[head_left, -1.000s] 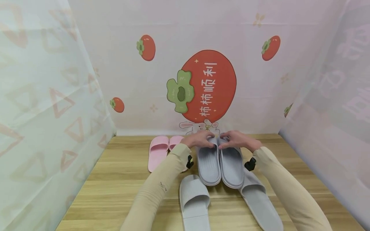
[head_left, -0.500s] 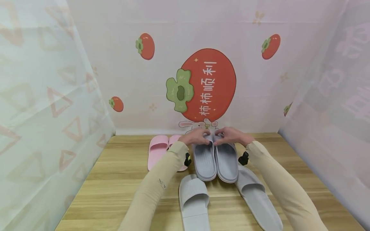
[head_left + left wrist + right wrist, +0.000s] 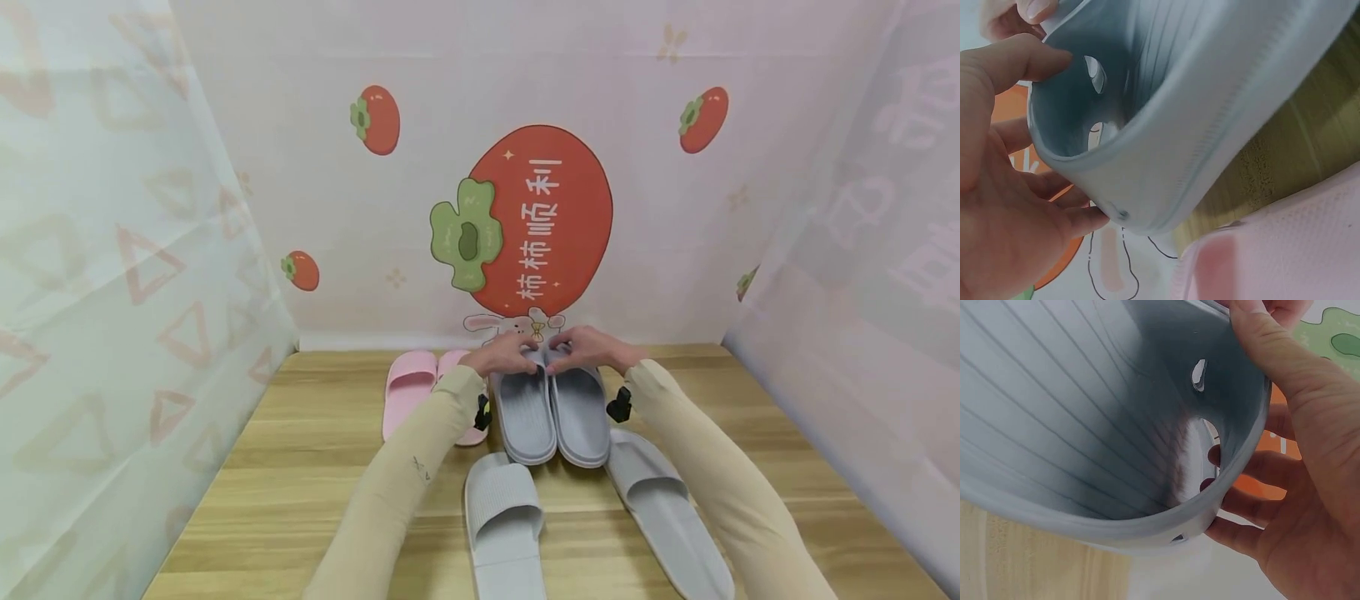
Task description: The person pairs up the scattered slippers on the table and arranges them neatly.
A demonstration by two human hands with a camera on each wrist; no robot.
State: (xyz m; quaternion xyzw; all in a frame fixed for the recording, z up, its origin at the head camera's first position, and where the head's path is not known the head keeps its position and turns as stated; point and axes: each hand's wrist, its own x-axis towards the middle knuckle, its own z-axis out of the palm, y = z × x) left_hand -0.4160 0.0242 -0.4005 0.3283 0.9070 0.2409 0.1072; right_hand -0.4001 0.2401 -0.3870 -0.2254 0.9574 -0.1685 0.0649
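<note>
Two blue-grey slippers stand side by side near the back of the wooden surface, toes toward the back wall. My left hand (image 3: pixel 501 354) pinches the strap of the left slipper (image 3: pixel 527 425), its thumb inside the opening and its fingers outside, as the left wrist view shows. By its strap, the right slipper (image 3: pixel 583 427) is held the same way in my right hand (image 3: pixel 592 348). Holes in the upper of the slipper (image 3: pixel 1054 425) are visible in the right wrist view. The two slippers touch or nearly touch along their inner edges.
A pair of pink slippers (image 3: pixel 407 404) lies to the left, partly behind my left arm. Nearer, a light grey slipper (image 3: pixel 508 542) lies at centre and another grey slipper (image 3: pixel 678 533) lies angled at right. A printed cloth wall (image 3: pixel 637 283) closes the back.
Both hands have carried the blue-grey slippers left and slightly back, toward the pink pair. The angled grey slipper at right is now more exposed. The other slippers stay put.
</note>
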